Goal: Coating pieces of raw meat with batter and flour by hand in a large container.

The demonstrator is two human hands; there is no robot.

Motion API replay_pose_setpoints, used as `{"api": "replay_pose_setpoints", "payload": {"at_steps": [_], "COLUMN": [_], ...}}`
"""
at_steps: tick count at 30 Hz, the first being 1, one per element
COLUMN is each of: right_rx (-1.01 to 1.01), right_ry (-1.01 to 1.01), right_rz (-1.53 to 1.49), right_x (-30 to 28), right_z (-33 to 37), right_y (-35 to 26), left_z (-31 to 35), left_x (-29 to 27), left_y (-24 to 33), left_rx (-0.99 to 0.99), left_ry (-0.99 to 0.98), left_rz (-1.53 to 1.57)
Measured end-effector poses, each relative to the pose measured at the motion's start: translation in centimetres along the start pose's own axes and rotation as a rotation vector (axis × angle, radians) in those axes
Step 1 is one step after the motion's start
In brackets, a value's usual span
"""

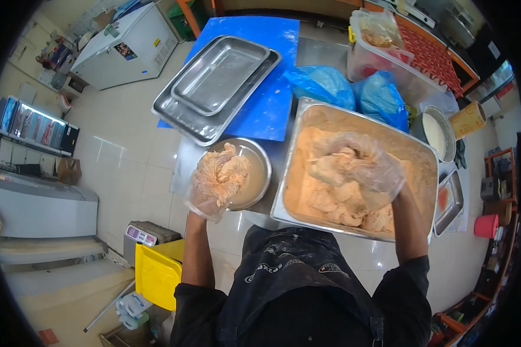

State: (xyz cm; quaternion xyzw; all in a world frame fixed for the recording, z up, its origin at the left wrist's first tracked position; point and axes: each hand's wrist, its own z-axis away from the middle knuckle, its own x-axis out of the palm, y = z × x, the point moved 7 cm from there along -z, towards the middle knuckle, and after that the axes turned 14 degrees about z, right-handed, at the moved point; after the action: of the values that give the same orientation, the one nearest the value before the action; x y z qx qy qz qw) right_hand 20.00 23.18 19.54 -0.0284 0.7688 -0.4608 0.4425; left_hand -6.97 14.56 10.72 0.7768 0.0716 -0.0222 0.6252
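Note:
Both my hands wear clear plastic gloves caked with orange-tinted flour. My left hand [205, 188] is closed around a flour-coated chicken piece [233, 168] above a round metal bowl [267, 173], which holds cloudy liquid. Over the deep metal pan [432, 173] of orange-tinted breading flour [307, 139], my right hand [382, 165] has its fingers curled round a coated chicken piece [329, 168]. More coated chicken pieces [350, 202] lie in the flour just below that hand. Flour and crumpled plastic partly hide the fingers of both hands.
Two nested metal trays [220, 81] rest on a blue board [266, 110] beyond the bowl. Behind the pan stand blue plastic bags [382, 98] and a clear plastic tub [359, 58]. To the right are a pot of white powder [436, 133] and a shallow tray [450, 202].

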Motion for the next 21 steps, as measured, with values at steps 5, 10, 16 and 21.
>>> {"api": "replay_pose_setpoints", "payload": {"at_steps": [5,10,16,21], "right_rx": [-0.199,-0.211,0.021,-0.247], "right_ry": [-0.213,-0.429,-0.607,-0.649], "right_rz": [-0.033,0.278,0.191,0.601], "right_x": [10.7,18.7,25.0,26.1], "right_z": [-6.0,-9.5,-9.5,-8.8], "right_y": [-2.1,-2.7,4.4,5.1], "left_z": [0.5,1.5,0.7,0.9], "left_x": [-1.4,-3.0,-2.4,-2.9], "left_y": [-2.6,-11.5,-10.1,-6.4], "left_rx": [0.24,0.038,-0.154,-0.17], "left_ry": [-0.153,-0.307,-0.265,-0.227], "left_rz": [-0.903,-1.209,-1.072,-1.055]}}
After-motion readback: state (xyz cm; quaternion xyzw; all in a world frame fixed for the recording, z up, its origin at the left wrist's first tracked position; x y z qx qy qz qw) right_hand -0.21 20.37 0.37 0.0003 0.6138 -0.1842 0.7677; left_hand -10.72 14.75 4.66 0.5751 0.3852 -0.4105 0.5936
